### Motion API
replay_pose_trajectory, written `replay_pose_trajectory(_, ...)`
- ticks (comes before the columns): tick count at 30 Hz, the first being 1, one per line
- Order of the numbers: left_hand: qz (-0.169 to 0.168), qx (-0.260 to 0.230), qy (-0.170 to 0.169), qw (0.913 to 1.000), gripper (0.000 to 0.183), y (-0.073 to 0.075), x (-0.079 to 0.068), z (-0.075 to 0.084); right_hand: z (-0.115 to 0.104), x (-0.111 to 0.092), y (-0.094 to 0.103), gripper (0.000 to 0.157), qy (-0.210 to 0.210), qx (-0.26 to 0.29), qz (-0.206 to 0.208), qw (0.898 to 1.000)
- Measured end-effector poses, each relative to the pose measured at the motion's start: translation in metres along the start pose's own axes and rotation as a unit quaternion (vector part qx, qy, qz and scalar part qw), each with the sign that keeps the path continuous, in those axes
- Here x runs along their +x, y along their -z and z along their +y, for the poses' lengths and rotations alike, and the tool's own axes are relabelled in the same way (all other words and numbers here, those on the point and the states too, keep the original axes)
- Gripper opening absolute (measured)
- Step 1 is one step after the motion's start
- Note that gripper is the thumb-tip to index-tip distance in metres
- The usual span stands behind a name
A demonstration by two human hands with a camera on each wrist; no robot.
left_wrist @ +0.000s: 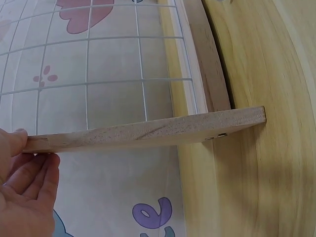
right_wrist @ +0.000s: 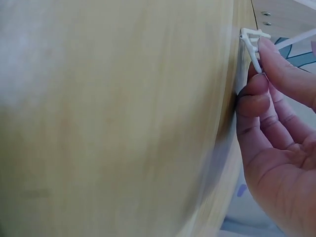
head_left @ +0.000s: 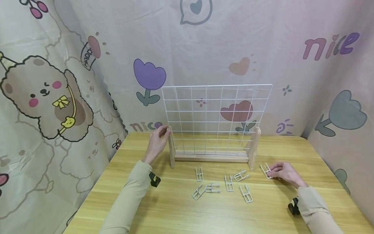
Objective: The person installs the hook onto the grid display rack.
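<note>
A white wire grid panel [head_left: 213, 110] stands upright in a wooden stand [head_left: 211, 158] with a post at each side. My left hand [head_left: 158, 141] pinches the top of the left post [left_wrist: 148, 129], thumb on one face and fingers on the other. Off the stand's right end, my right hand [head_left: 285, 172] pinches a white wire hook [head_left: 266, 171] between thumb and fingers, low over the table. In the right wrist view the hook [right_wrist: 251, 49] is partly hidden by the thumb. Several similar white hooks [head_left: 229, 183] lie in front of the stand.
The wooden table [head_left: 175, 211] reaches back to a printed curtain [head_left: 193, 52], which also hangs at the left and right. Black wrist cameras [head_left: 154, 179] are worn on both sleeves. Nearest the stand's front lies one loose hook [head_left: 199, 174].
</note>
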State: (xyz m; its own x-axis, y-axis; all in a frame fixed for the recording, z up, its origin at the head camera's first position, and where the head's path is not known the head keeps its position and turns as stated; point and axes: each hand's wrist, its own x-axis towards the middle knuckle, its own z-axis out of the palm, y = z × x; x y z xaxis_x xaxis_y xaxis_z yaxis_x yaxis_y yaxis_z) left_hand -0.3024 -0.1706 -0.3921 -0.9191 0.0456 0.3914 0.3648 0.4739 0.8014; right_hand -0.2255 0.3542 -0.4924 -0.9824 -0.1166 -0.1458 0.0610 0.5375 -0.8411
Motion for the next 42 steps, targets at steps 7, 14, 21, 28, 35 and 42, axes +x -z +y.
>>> replay_pose_trajectory(7, 0.009, 0.002, -0.011, 0.9999, 0.037, 0.001, -0.002, 0.001, -0.001, -0.002, 0.000, 0.030, 0.000, 0.010, -0.011, 1.000)
replay_pose_trajectory(14, 0.004, 0.005, -0.006, 1.0000, 0.038, -0.002, 0.001, -0.001, -0.003, -0.005, 0.002, 0.029, -0.013, 0.034, -0.002, 0.999)
replay_pose_trajectory(21, 0.004, 0.008, -0.007, 0.9999, 0.039, -0.003, 0.002, -0.001, -0.009, -0.006, 0.000, 0.030, -0.015, 0.050, 0.031, 0.998)
replay_pose_trajectory(28, 0.008, 0.015, -0.009, 0.9998, 0.038, -0.002, 0.001, -0.001, -0.023, -0.007, 0.001, 0.025, 0.047, 0.077, 0.058, 0.994)
replay_pose_trajectory(35, 0.012, 0.011, -0.010, 0.9998, 0.038, -0.002, 0.000, -0.002, -0.047, -0.008, 0.005, 0.014, 0.093, 0.127, 0.070, 0.985)
replay_pose_trajectory(42, 0.018, 0.015, -0.016, 0.9996, 0.037, -0.003, 0.001, -0.003, -0.073, -0.009, 0.006, 0.010, 0.144, 0.199, 0.082, 0.966)
